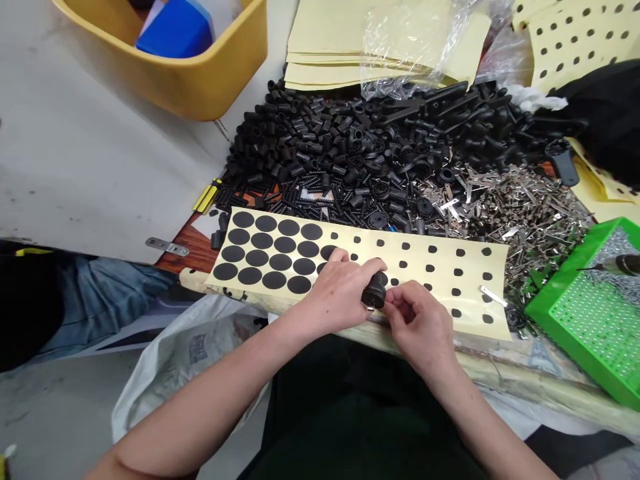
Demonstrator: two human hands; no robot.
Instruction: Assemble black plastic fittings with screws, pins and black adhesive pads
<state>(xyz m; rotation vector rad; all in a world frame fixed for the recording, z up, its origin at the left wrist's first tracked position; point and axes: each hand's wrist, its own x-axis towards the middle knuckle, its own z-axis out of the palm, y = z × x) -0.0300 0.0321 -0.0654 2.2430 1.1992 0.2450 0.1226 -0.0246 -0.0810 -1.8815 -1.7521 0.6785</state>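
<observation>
One black rubber foot (375, 291) sits between the left hand (340, 295) and right hand (417, 323), just above the near edge of a cream backing sheet (425, 250) bearing black adhesive dots. Left fingers are closed around the part; right fingertips (393, 303) are pinched together against its side. Part judged light and stiff, with a slightly grippy surface; its cylindrical body offers the surest hold. Loose black moulded parts (350, 147) lie beyond the sheet, and steel clips (525, 220) lie beyond its right end.
</observation>
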